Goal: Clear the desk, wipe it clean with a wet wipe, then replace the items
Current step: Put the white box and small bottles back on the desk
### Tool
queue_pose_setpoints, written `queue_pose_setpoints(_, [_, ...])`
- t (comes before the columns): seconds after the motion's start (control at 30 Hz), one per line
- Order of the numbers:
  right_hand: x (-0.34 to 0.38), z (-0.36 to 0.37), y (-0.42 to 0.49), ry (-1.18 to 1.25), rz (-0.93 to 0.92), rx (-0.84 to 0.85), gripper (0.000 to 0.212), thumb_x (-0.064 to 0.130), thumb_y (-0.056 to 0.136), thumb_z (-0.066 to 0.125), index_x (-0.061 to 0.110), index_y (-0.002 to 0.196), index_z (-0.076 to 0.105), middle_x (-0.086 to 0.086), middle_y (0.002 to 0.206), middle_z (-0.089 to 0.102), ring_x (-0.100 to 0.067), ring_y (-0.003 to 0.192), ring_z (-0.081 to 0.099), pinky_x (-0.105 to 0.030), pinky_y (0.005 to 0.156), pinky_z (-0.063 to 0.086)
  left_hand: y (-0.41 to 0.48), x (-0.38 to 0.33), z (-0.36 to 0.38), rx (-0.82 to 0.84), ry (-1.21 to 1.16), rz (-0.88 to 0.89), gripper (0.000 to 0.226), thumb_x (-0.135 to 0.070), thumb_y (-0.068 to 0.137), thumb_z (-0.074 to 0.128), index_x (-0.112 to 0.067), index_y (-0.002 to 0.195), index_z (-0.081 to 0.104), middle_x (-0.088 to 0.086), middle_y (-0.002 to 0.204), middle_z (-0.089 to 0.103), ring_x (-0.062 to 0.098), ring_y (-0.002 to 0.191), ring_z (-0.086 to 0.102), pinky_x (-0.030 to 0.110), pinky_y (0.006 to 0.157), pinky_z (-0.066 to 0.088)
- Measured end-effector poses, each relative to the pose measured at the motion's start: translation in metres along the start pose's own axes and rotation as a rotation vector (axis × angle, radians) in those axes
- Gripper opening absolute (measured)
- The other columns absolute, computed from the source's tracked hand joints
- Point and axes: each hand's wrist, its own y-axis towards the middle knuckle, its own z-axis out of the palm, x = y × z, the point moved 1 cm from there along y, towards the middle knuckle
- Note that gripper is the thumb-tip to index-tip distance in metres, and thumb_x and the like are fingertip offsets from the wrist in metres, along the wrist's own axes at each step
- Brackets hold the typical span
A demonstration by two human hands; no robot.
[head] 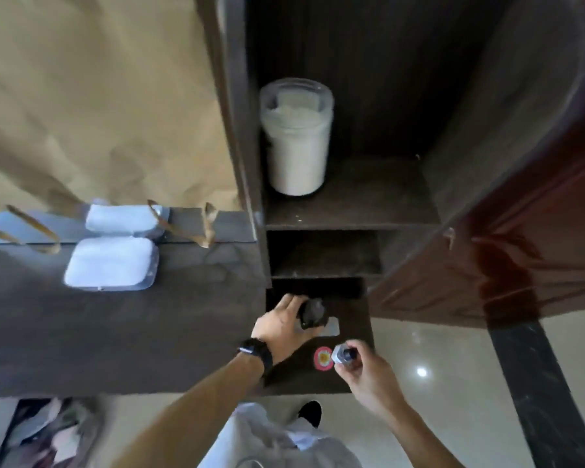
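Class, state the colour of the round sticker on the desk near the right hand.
Red or pink rim with a yellow centre, on the sticker, seen in the head view.

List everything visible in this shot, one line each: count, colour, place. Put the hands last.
Desk: one, dark brown, left and centre.
Wet wipe pack: one, pale blue-white, on the desk by the mirror, which reflects it.
Jar: one, clear with whitish contents, upper cabinet shelf.
Cabinet door: one, reddish brown, open at right.
Round sticker: one, pink and yellow, on the desk's right end.
Wristwatch: one, black, left wrist.
Left hand: holds a dark object.
Right hand: holds a small silver-capped bottle.
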Motion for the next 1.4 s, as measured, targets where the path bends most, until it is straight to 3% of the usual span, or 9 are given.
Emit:
queue_pose_setpoints(0.17, [0.067, 0.041, 0.037, -0.156, -0.143, 0.195, 0.024, 0.037, 0.091, 0.065, 0.038, 0.110, 0.051, 0.019, 0.099, 0.063, 0.003, 0.080, 0.056, -0.011, 0.062, 0.042, -0.061, 0.116, -0.025, -0.150, -0.092, -0.300, 0.062, -0.067, 0.080, 0.062, -0.036, 0.132, 0.045, -0.013, 0.121, 0.050, 0.019, 0.108, 0.061, 0.035, 0.085, 0.051])
queue_pose_setpoints(0.3, [0.115, 0.082, 0.065, -0.262, -0.212, 0.214, 0.023, 0.041, 0.090, 0.060, 0.041, 0.107, 0.045, 0.012, 0.100, 0.063, -0.011, 0.092, 0.061, -0.035, 0.074, 0.052, -0.074, 0.180, -0.056, -0.225, -0.148, -0.462, 0.059, -0.059, 0.081, 0.067, -0.034, 0.132, 0.048, -0.011, 0.128, 0.051, 0.022, 0.111, 0.060, 0.033, 0.088, 0.049])
queue_pose_setpoints(0.4, [0.153, 0.106, 0.082, -0.317, -0.248, 0.171, 0.027, 0.039, 0.090, 0.061, 0.035, 0.113, 0.048, 0.004, 0.104, 0.061, -0.021, 0.098, 0.062, -0.037, 0.078, 0.049, -0.070, 0.210, -0.077, -0.226, -0.181, -0.478, 0.057, -0.052, 0.084, 0.068, -0.034, 0.134, 0.047, -0.013, 0.134, 0.048, 0.021, 0.116, 0.058, 0.033, 0.091, 0.048])
queue_pose_setpoints(0.83, [0.244, 0.152, 0.154, -0.423, -0.180, -0.010, 0.034, 0.025, 0.091, 0.065, 0.028, 0.122, 0.051, -0.006, 0.107, 0.058, -0.030, 0.099, 0.063, -0.038, 0.079, 0.048, 0.001, 0.263, -0.127, -0.072, -0.152, -0.258, 0.074, -0.039, 0.085, 0.071, -0.037, 0.148, 0.033, -0.015, 0.151, 0.039, 0.015, 0.134, 0.046, 0.032, 0.104, 0.044])
queue_pose_setpoints(0.93, [0.240, 0.159, 0.151, -0.410, -0.140, -0.030, 0.060, 0.021, 0.090, 0.065, 0.027, 0.144, 0.039, -0.008, 0.113, 0.057, -0.029, 0.104, 0.061, -0.039, 0.087, 0.049, -0.006, 0.265, -0.125, -0.102, -0.156, -0.270, 0.077, -0.032, 0.090, 0.065, -0.035, 0.153, 0.022, -0.012, 0.158, 0.029, 0.016, 0.136, 0.044, 0.035, 0.103, 0.046])
queue_pose_setpoints(1.03, [0.229, 0.167, 0.133, -0.335, -0.106, -0.159, 0.078, 0.021, 0.083, 0.072, 0.014, 0.149, 0.030, -0.011, 0.118, 0.054, -0.028, 0.109, 0.055, -0.038, 0.094, 0.048, -0.036, 0.265, -0.115, -0.221, -0.204, -0.300, 0.056, -0.028, 0.090, 0.062, -0.025, 0.140, 0.037, -0.003, 0.148, 0.040, 0.022, 0.114, 0.061, 0.039, 0.087, 0.055])
queue_pose_setpoints(1.17, [0.212, 0.178, 0.099, -0.368, -0.241, -0.246, 0.073, 0.019, 0.078, 0.073, 0.017, 0.143, 0.042, -0.012, 0.139, 0.040, -0.029, 0.119, 0.048, -0.043, 0.098, 0.049, -0.073, 0.275, -0.095, -0.299, 0.078, -0.077, 0.051, -0.028, 0.081, 0.066, -0.021, 0.130, 0.051, 0.009, 0.149, 0.043, 0.032, 0.107, 0.061, 0.041, 0.078, 0.057])
queue_pose_setpoints(1.27, [0.210, 0.187, 0.088, -0.465, -0.288, -0.184, 0.077, 0.029, 0.083, 0.069, 0.025, 0.151, 0.034, -0.012, 0.156, 0.025, -0.030, 0.130, 0.041, -0.044, 0.106, 0.043, -0.075, 0.276, -0.096, -0.232, 0.256, -0.006, 0.076, -0.034, 0.077, 0.070, -0.031, 0.146, 0.040, 0.009, 0.160, 0.027, 0.027, 0.112, 0.057, 0.041, 0.081, 0.055])
queue_pose_setpoints(1.4, [0.219, 0.194, 0.094, -0.520, -0.256, -0.169, 0.077, 0.041, 0.087, 0.062, 0.027, 0.154, 0.027, -0.011, 0.158, 0.025, -0.030, 0.131, 0.041, -0.045, 0.104, 0.044, -0.059, 0.270, -0.101, -0.177, 0.354, 0.010, 0.085, -0.038, 0.079, 0.067, -0.035, 0.153, 0.027, 0.005, 0.164, 0.016, 0.026, 0.126, 0.051, 0.039, 0.093, 0.049])
